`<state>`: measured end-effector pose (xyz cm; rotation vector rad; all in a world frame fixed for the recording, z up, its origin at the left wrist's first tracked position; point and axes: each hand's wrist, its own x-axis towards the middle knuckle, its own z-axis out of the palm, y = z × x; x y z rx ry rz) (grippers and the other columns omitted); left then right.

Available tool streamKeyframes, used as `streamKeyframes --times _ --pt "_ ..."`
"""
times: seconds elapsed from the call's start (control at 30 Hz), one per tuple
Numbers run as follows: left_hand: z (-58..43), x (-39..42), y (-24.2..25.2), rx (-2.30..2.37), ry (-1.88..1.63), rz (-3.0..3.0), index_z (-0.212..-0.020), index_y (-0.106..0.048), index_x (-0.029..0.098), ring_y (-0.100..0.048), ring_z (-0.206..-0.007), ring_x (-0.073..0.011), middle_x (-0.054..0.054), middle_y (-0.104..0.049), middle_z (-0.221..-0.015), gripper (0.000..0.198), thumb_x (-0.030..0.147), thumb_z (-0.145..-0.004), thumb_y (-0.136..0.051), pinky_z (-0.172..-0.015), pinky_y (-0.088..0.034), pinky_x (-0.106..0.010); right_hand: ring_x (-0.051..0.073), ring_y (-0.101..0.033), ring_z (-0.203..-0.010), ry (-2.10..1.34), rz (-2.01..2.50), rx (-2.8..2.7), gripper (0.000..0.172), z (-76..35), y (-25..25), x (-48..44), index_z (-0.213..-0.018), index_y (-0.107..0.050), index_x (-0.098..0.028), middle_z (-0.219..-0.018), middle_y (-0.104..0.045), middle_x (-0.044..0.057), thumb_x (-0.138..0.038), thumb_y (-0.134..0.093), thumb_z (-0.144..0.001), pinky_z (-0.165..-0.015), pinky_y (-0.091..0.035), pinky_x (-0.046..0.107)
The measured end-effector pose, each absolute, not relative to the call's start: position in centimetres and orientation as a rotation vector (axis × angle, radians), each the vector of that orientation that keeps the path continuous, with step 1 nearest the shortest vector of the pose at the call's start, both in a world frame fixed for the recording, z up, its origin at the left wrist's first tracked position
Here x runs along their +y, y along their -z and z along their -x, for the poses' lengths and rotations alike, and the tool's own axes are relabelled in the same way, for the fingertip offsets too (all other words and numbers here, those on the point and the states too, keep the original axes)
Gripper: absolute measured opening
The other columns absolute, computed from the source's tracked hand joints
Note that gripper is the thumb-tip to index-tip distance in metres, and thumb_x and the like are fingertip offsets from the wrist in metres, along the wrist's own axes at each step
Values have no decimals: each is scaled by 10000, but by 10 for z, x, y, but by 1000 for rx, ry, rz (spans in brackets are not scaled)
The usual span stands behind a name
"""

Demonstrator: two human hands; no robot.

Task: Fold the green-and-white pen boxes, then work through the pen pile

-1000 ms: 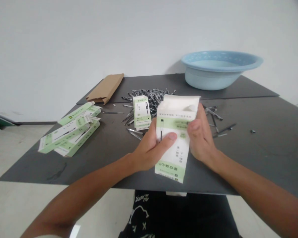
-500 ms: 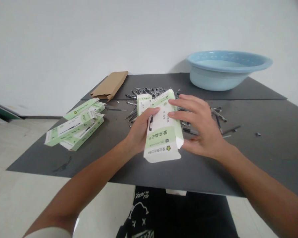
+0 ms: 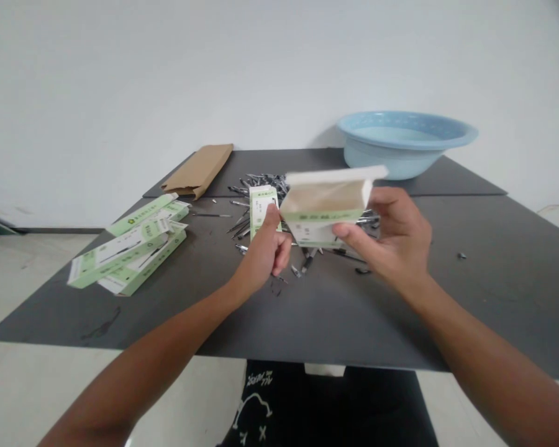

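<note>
My right hand (image 3: 395, 239) grips a green-and-white cardboard pen box (image 3: 321, 233), its thumb on the printed face and fingers round the right side. The box is tilted so its open end faces me, with a raised white flap and bare brown inside. At the box's left corner is my left hand (image 3: 261, 248), thumb up and fingers curled in; whether anything is between them is hidden. Just behind that thumb, a second pen box (image 3: 259, 208) rests by the pile of black and clear pens (image 3: 261, 180). Loose pens (image 3: 310, 257) lie under the held box.
Several green-and-white boxes (image 3: 130, 242) are heaped on the left of the dark table (image 3: 354, 323). Behind them lies a brown paper envelope (image 3: 200, 167). A light-blue basin (image 3: 400, 152) stands at the back right, near the wall. A small dark piece (image 3: 461, 256) lies on the right.
The held box has turned from showing its long printed face to showing its open end. My right hand has closed on its side, while my left hand's fingers have curled in. The view has shifted slightly.
</note>
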<state>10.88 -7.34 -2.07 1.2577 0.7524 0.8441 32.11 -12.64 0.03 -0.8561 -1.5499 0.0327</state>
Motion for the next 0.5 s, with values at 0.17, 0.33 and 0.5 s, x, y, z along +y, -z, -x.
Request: streamKeyframes --times 0.17,0.33,0.5 --pt "-111 -85 24 679 -1292 -1378 -1015 -616 249 -427 -520 -103 61 -479 -630 512 758 -1004 -566 -512 -360 -232 192 -717 -759 -418 868 -1291 325 -309 -1 -128 -970 -613 -280 -902 -755 7 -439 -881 -876 -608 -598 325" --pt "-115 -105 37 556 -1331 -1511 -1423 -460 328 -681 -1030 -214 -66 -679 -1281 508 516 -1020 -705 -838 -580 -335 165 -701 -691 -763 915 -1383 347 -298 8 -132 -936 -628 -249 -890 -788 6 -416 -915 -833 -568 -580 290" --pt "-115 -117 46 453 -1297 -1487 -1434 -452 349 -682 -1112 -248 -71 -652 -1342 464 420 -1039 -687 -926 -592 -415 142 -652 -674 -850 871 -1467 246 -304 16 -127 -950 -715 -231 -821 -751 -10 -395 -882 -875 -565 -534 259"
